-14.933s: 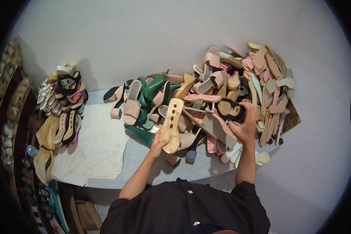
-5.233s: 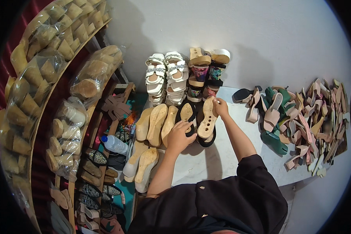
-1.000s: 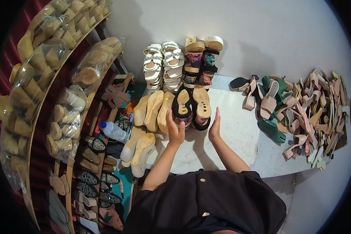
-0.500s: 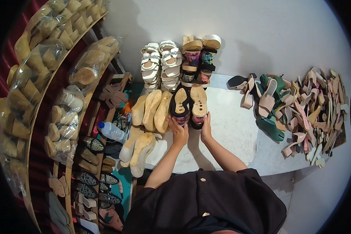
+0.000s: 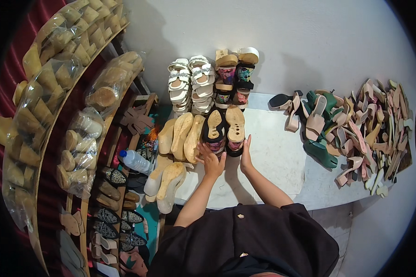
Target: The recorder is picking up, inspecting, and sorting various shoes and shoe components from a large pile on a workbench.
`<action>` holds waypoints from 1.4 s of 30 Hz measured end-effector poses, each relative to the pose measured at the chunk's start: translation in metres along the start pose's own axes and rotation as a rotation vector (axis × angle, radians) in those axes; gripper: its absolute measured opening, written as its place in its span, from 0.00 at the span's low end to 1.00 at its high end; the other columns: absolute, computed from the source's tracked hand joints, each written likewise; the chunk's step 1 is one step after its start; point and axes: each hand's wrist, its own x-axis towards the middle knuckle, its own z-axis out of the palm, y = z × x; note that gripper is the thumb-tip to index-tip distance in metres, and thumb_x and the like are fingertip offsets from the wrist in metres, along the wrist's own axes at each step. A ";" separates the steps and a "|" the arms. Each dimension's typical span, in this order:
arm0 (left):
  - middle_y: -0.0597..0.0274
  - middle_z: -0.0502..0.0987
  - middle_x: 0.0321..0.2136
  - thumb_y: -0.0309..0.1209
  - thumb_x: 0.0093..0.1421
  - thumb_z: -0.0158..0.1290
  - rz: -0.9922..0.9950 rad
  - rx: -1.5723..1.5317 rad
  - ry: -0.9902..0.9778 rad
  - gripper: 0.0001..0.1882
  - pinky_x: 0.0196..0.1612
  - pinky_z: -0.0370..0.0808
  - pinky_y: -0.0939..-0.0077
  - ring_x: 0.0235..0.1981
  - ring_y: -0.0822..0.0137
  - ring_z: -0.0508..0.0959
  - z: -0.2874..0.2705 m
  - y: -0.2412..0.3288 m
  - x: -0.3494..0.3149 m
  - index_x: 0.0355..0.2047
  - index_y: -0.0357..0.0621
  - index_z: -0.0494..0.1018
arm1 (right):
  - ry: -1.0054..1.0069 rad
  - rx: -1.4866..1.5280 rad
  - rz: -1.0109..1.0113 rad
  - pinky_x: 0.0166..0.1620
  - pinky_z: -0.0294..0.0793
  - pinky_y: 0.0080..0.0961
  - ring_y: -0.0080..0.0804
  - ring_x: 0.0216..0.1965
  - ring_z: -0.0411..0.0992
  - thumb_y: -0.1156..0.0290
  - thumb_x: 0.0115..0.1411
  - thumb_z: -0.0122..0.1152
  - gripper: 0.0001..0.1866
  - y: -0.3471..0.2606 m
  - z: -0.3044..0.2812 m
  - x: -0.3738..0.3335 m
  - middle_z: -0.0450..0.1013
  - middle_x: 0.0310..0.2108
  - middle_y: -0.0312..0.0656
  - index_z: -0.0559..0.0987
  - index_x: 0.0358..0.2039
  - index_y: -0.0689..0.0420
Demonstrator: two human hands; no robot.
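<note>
A pair of black slide sandals stands side by side on the table in front of me: the left sandal (image 5: 214,125) and the right sandal (image 5: 236,129), with tan footbeds and a colourful pink-printed band at the near end. My left hand (image 5: 211,161) lies against the near left side of the pair, fingers spread and thumb apart. Along the outer side of the right sandal, my right hand (image 5: 246,157) is held upright with its fingers stretched out. Behind the pair are stacked printed sandals (image 5: 225,74) and stacked white strappy sandals (image 5: 201,78).
Wooden shoe lasts (image 5: 182,134) stand just left of my left hand, beside a water bottle (image 5: 135,161). Shelves (image 5: 55,121) of bagged lasts and shoes curve along the left. A heap of sandals and shoe parts (image 5: 356,134) covers the right end of the table (image 5: 272,161).
My left hand's fingers have spread and loosened on the sandal's side. My right hand's fingers have straightened away from the other sandal. The sandals stay at the same place; the view has shifted slightly.
</note>
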 end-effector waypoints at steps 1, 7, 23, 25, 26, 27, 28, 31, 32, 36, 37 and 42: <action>0.36 0.28 0.62 0.54 0.57 0.43 0.003 0.000 0.001 0.51 0.55 0.24 0.33 0.64 0.39 0.30 -0.002 -0.002 0.000 0.61 0.32 0.25 | 0.000 0.002 -0.003 0.65 0.34 0.28 0.36 0.67 0.32 0.52 0.65 0.34 0.36 0.000 0.000 0.001 0.31 0.66 0.47 0.36 0.64 0.57; 0.37 0.28 0.63 0.48 0.58 0.43 0.060 -0.214 0.206 0.48 0.56 0.20 0.39 0.64 0.42 0.28 -0.015 0.003 -0.022 0.61 0.30 0.25 | -0.012 -0.245 -0.125 0.65 0.31 0.31 0.38 0.67 0.31 0.50 0.65 0.33 0.36 0.020 -0.028 0.000 0.32 0.66 0.46 0.36 0.64 0.56; 0.40 0.31 0.64 0.35 0.54 0.47 0.202 -0.372 0.042 0.47 0.56 0.17 0.43 0.64 0.45 0.27 0.028 0.140 -0.125 0.62 0.35 0.27 | 0.289 -0.765 -0.351 0.59 0.51 0.35 0.46 0.56 0.54 0.65 0.53 0.58 0.26 -0.119 -0.247 -0.115 0.55 0.53 0.51 0.67 0.52 0.55; 0.40 0.31 0.64 0.34 0.53 0.49 0.249 -0.403 0.016 0.47 0.56 0.17 0.43 0.65 0.45 0.27 0.053 0.183 -0.132 0.62 0.36 0.28 | 0.395 -0.763 -0.328 0.58 0.53 0.35 0.44 0.54 0.56 0.65 0.52 0.58 0.24 -0.148 -0.294 -0.144 0.58 0.50 0.50 0.68 0.50 0.55; 0.40 0.32 0.64 0.33 0.52 0.50 0.281 -0.432 -0.004 0.48 0.56 0.17 0.43 0.64 0.44 0.28 0.064 0.208 -0.136 0.62 0.37 0.29 | 0.475 -0.751 -0.306 0.57 0.55 0.35 0.42 0.52 0.58 0.65 0.51 0.59 0.23 -0.162 -0.316 -0.158 0.61 0.48 0.48 0.70 0.48 0.56; 0.40 0.32 0.64 0.32 0.51 0.51 0.316 -0.459 -0.029 0.48 0.56 0.18 0.43 0.64 0.43 0.28 0.074 0.230 -0.142 0.62 0.38 0.30 | 0.571 -0.732 -0.315 0.53 0.59 0.35 0.39 0.48 0.61 0.67 0.49 0.59 0.21 -0.175 -0.332 -0.172 0.64 0.44 0.44 0.72 0.45 0.56; 0.40 0.32 0.64 0.32 0.51 0.51 0.326 -0.476 -0.056 0.48 0.56 0.18 0.43 0.64 0.43 0.28 0.087 0.250 -0.151 0.62 0.38 0.30 | 0.604 -0.740 -0.311 0.53 0.59 0.35 0.39 0.48 0.61 0.67 0.49 0.59 0.21 -0.186 -0.350 -0.185 0.64 0.44 0.44 0.72 0.45 0.56; 0.43 0.33 0.64 0.31 0.49 0.52 0.441 -0.517 -0.121 0.47 0.57 0.21 0.41 0.65 0.45 0.28 0.119 0.302 -0.179 0.62 0.37 0.34 | 0.761 -0.622 -0.344 0.47 0.60 0.31 0.33 0.47 0.61 0.69 0.47 0.58 0.19 -0.214 -0.387 -0.217 0.64 0.43 0.39 0.72 0.42 0.54; 0.43 0.33 0.64 0.31 0.49 0.52 0.449 -0.530 -0.142 0.47 0.57 0.21 0.41 0.65 0.45 0.28 0.124 0.317 -0.189 0.62 0.37 0.34 | 0.787 -0.627 -0.342 0.47 0.60 0.31 0.33 0.47 0.61 0.69 0.47 0.58 0.19 -0.220 -0.398 -0.226 0.64 0.43 0.39 0.72 0.42 0.54; 0.42 0.42 0.63 0.31 0.48 0.53 0.596 -0.454 -0.320 0.34 0.55 0.22 0.38 0.65 0.44 0.32 0.133 0.360 -0.214 0.55 0.37 0.55 | 0.863 -0.561 -0.405 0.48 0.60 0.31 0.31 0.45 0.63 0.70 0.47 0.57 0.17 -0.241 -0.420 -0.250 0.65 0.41 0.38 0.72 0.41 0.54; 0.43 0.47 0.61 0.31 0.48 0.53 0.640 -0.459 -0.360 0.33 0.57 0.27 0.40 0.65 0.45 0.37 0.135 0.365 -0.216 0.54 0.37 0.56 | 0.869 -0.539 -0.419 0.47 0.61 0.28 0.30 0.45 0.63 0.71 0.48 0.56 0.17 -0.243 -0.426 -0.253 0.66 0.41 0.37 0.72 0.41 0.56; 0.45 0.59 0.54 0.26 0.48 0.52 0.730 -0.670 -0.373 0.30 0.59 0.50 0.54 0.58 0.50 0.58 0.153 0.381 -0.204 0.52 0.37 0.58 | 0.888 -0.442 -0.433 0.47 0.62 0.28 0.29 0.42 0.66 0.71 0.48 0.58 0.15 -0.244 -0.445 -0.249 0.68 0.39 0.36 0.74 0.39 0.55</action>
